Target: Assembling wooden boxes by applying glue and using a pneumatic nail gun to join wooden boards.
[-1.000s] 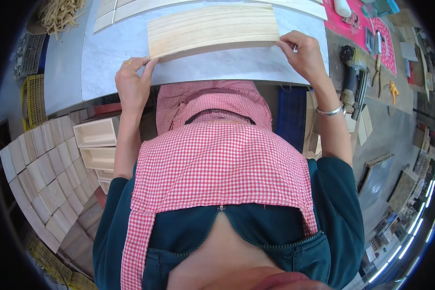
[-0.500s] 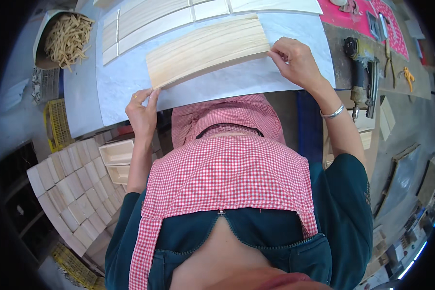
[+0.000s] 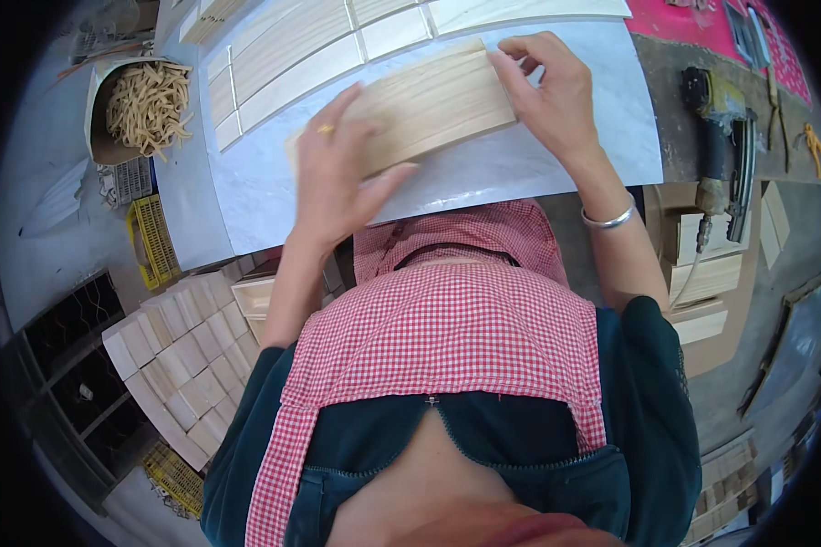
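No readable text — no legible labels, numbers or signs.

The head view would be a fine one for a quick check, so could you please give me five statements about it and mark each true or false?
1. In the picture, the left hand covers part of the wooden board. True.
2. The right hand has a silver bracelet at its wrist. True.
3. The left hand wears nothing on its fingers. False: it wears a gold-coloured ring.
4. A nail gun lies to the right of the wooden board. True.
5. What is heaped at the picture's upper left is metal. False: narrow wooden strips are heaped there.
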A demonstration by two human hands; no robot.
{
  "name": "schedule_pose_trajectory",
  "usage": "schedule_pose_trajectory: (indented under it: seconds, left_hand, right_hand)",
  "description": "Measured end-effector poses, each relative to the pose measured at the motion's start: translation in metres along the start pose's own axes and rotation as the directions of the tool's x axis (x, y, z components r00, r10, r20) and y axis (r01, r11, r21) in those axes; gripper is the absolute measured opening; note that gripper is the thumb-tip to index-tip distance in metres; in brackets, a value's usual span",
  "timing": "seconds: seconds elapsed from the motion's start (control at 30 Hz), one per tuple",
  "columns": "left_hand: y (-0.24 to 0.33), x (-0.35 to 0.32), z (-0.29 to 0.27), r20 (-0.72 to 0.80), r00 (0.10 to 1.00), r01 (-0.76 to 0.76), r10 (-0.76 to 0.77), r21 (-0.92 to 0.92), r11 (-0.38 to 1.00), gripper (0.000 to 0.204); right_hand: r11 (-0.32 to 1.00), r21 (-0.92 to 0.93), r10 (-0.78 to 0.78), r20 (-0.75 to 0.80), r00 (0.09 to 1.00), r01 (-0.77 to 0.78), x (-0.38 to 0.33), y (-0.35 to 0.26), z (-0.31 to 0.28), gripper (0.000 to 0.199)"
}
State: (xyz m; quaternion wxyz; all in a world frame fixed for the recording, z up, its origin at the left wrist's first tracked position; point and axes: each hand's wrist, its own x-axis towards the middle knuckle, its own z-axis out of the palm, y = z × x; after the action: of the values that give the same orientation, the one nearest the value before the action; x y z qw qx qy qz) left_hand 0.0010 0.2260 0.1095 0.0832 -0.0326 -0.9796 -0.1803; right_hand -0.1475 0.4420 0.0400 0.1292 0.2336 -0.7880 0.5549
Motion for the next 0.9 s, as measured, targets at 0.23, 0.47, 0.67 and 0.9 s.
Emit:
schedule_pose_trajectory:
  seconds: [0.23,0.47,0.67,0.9]
  left_hand:
    - [0.012,0.050,0.038,0.071,0.995,-0.070,0.074,-0.058,0.996,0.049]
    - [0.005,0.059,0.046,0.064,0.995,-0.060,0.073,-0.188,0.980,0.051]
    - [0.000,0.060,0.053,0.012,0.994,-0.102,0.108,-0.223,0.969,0.050]
    - [0.001,0.058,0.056,-0.029,0.993,-0.117,0.114,-0.213,0.970,0.051]
  right_hand:
    - [0.989,-0.130,0.072,0.022,0.997,-0.069,0.003,-0.003,0.019,0.010]
    - [0.981,-0.117,0.154,-0.036,0.987,-0.157,0.002,-0.006,0.028,0.008]
    - [0.974,-0.093,0.199,-0.091,0.976,-0.207,0.002,-0.007,0.034,0.007]
    - [0.970,-0.056,0.231,-0.094,0.969,-0.236,0.003,-0.008,0.035,0.007]
